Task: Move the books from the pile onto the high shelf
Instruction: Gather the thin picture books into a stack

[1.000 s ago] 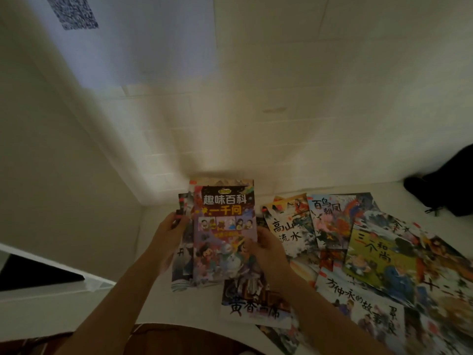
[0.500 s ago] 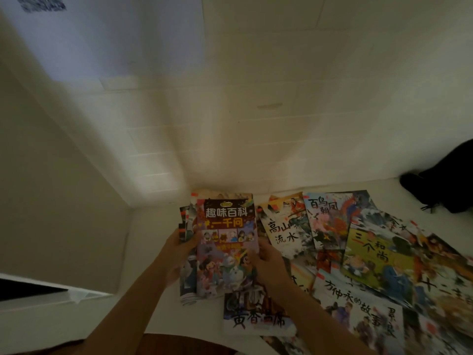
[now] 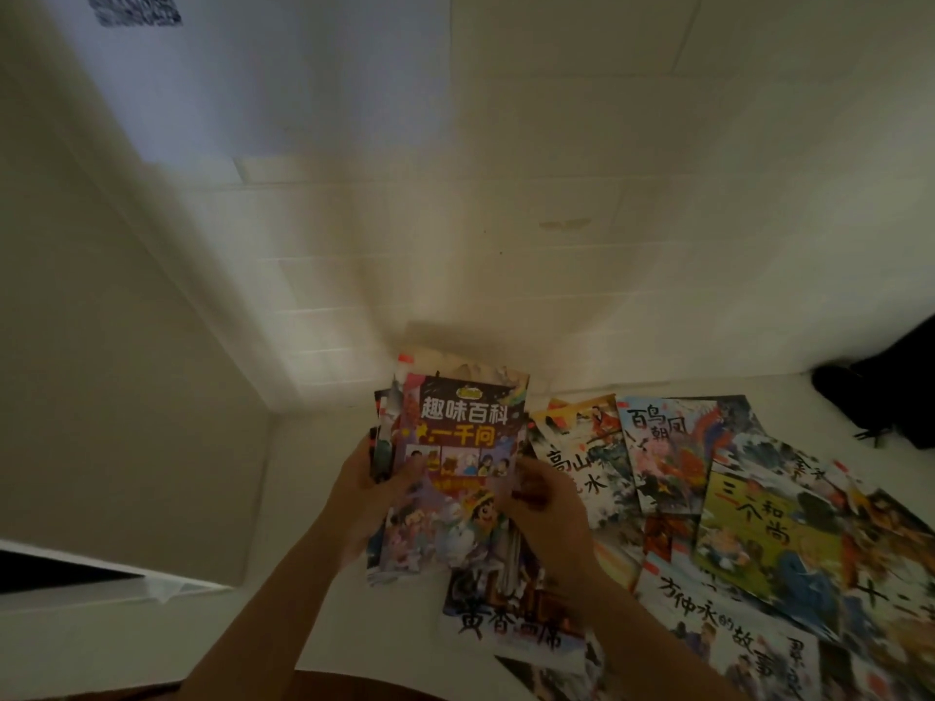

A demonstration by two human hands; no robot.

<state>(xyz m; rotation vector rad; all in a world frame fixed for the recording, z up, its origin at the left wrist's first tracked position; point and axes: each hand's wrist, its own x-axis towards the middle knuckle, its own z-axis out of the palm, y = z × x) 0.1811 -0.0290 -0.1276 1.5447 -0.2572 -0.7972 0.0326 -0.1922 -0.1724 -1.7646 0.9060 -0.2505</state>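
Both hands raised the gathered stack of books (image 3: pixel 450 473) a bit vs 1 s ago, now tilted toward the wall.
L hand (image 3: pixel 377 490) gripped its 9 o'clock edge, R hand (image 3: pixel 544 503) curled on the 3 o'clock edge; long axis ran 12–6, both hands equally near. Loose pile (image 3: pixel 749 538) lay at 3 o'clock on the white surface (image 3: pixel 313 589); shelf not in view.

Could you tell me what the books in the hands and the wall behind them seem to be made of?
The held books, gripped by the left hand and right hand, look like thin paperbacks with printed paper covers, possibly glossy: thin edges fan out at the left. The wall looks like white-painted brick or block with a matte finish, judging by its faint grid of joints.
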